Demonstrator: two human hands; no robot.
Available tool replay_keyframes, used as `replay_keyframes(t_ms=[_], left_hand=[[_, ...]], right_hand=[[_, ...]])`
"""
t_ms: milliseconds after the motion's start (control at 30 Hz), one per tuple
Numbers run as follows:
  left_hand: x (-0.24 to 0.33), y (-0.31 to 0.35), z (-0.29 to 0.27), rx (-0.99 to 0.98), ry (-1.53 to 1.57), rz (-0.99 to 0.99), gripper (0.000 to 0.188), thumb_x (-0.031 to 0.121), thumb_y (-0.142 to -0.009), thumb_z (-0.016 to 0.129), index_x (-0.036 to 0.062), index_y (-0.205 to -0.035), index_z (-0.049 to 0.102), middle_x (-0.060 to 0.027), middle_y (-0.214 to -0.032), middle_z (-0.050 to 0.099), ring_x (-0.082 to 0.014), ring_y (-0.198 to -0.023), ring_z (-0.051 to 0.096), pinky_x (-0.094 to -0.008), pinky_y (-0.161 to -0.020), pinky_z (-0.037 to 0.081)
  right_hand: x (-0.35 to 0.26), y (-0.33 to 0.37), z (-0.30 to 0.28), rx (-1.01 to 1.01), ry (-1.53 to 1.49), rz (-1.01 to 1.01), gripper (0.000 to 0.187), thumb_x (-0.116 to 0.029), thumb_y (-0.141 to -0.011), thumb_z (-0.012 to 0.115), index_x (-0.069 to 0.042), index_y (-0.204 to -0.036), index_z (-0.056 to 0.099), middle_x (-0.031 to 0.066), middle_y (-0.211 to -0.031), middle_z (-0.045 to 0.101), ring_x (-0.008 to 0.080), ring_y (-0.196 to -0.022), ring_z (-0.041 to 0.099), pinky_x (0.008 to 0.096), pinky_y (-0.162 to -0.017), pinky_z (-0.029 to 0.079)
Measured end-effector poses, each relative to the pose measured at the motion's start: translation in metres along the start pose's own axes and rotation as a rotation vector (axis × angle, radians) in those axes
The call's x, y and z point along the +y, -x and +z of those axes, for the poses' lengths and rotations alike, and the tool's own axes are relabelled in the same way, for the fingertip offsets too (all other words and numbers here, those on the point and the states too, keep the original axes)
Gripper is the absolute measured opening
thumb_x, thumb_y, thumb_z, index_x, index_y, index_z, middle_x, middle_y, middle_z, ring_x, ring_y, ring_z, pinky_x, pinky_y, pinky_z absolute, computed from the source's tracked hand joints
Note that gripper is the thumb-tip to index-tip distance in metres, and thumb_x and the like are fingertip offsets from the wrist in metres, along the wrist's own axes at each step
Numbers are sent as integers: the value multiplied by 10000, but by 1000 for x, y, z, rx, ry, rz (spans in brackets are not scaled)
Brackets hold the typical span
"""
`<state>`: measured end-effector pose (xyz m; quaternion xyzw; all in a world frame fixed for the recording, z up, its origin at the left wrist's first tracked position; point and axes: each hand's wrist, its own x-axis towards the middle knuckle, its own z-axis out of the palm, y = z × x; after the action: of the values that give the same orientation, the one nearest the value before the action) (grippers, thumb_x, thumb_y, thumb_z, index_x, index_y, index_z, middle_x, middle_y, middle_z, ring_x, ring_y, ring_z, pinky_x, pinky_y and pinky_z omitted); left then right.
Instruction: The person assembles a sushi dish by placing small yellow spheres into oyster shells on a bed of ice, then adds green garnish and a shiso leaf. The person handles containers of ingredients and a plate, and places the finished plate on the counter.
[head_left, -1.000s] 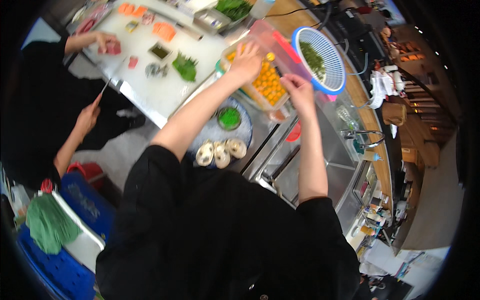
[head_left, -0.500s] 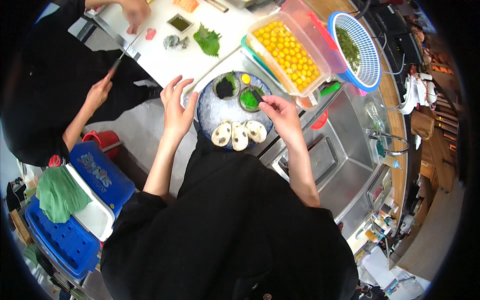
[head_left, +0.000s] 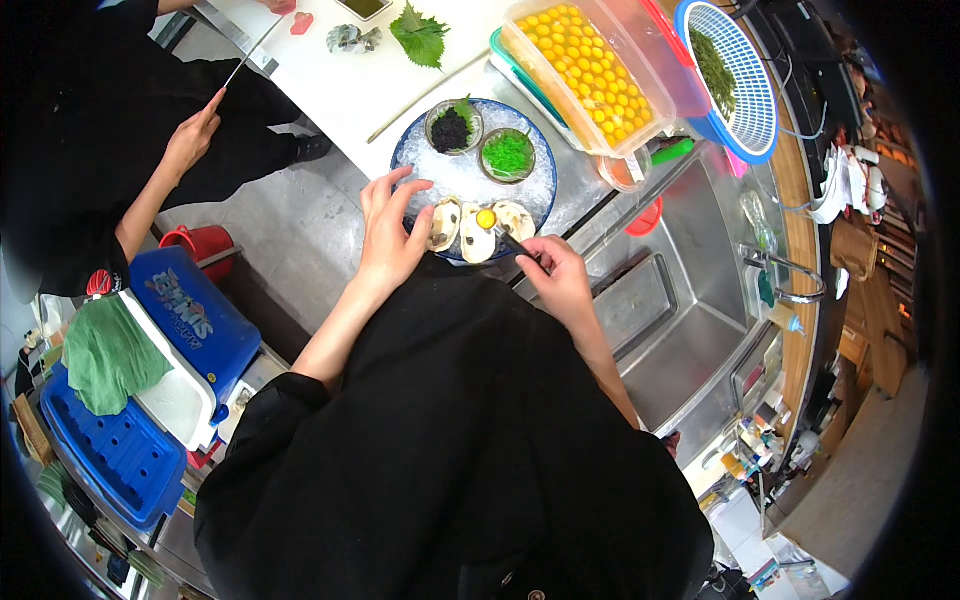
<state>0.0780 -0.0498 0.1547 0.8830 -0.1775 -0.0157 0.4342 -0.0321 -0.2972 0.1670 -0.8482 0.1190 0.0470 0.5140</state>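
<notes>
A round blue-rimmed plate [head_left: 547, 150] of crushed ice bears three oyster shells [head_left: 473, 240] side by side at its near edge. My right hand [head_left: 558, 280] grips a black-handled spoon [head_left: 518, 246], its tip over the middle shell. A yellow egg yolk [head_left: 486, 218] is at that tip; whether it rests on the spoon or the shell I cannot tell. My left hand [head_left: 392, 235] is open, fingers spread, beside the left shell. Farther back on the ice are a glass bowl of black roe [head_left: 451, 130] and another of bright green roe [head_left: 507, 155].
Behind the plate stands a clear tub [head_left: 648, 125] of yolks, with a blue-and-white colander [head_left: 752, 110] beside it. The steel sink [head_left: 690, 330] is at right. On the left, a co-worker's hand [head_left: 190, 140] holds a knife [head_left: 245, 65] at the white cutting board [head_left: 400, 90].
The spoon and yolk have come from the plate's far edge, near the green roe, down to the middle shell. My left hand has moved right, closer to the shells.
</notes>
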Motion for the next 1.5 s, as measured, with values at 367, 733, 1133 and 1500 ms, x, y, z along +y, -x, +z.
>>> replay_keyframes(t_ms=[367, 733, 1133, 1500], left_hand=[[-9, 0, -20, 132, -29, -96, 314, 58, -855, 615, 114, -1161, 648, -146, -1344, 543, -368, -1279, 429, -466, -1100, 348], [-44, 17, -24, 159, 177, -294, 274, 61, -886, 602, 71, -1158, 635, -105, -1211, 588, -272, -1132, 550, -371, -926, 458], [-62, 5, -34, 241, 284, -436, 241, 63, -957, 531, 78, -1164, 654, -64, -1163, 580, -186, -1056, 572, -330, -891, 449], [-23, -39, -44, 191, 273, -238, 224, 28, -924, 578, 54, -1134, 651, -97, -1185, 587, -231, -1079, 582, -336, -918, 466]], right_hand=[[-1, 5, 11, 134, 227, -178, 285, -9, -779, 763, -36, -1019, 612, 69, -845, 585, 182, -741, 559, 294, -668, 472], [-69, -85, -110, 324, 260, -140, 237, -64, -860, 725, -2, -1078, 652, 20, -927, 642, 91, -810, 579, 261, -724, 486], [-43, -216, -108, 254, 935, -246, 212, -86, -810, 698, -64, -1012, 636, 109, -1045, 646, 316, -1077, 588, 513, -908, 440], [-19, -236, -107, 73, 389, -45, 214, -95, -832, 724, -15, -1031, 709, 95, -955, 718, 233, -924, 656, 388, -854, 510]])
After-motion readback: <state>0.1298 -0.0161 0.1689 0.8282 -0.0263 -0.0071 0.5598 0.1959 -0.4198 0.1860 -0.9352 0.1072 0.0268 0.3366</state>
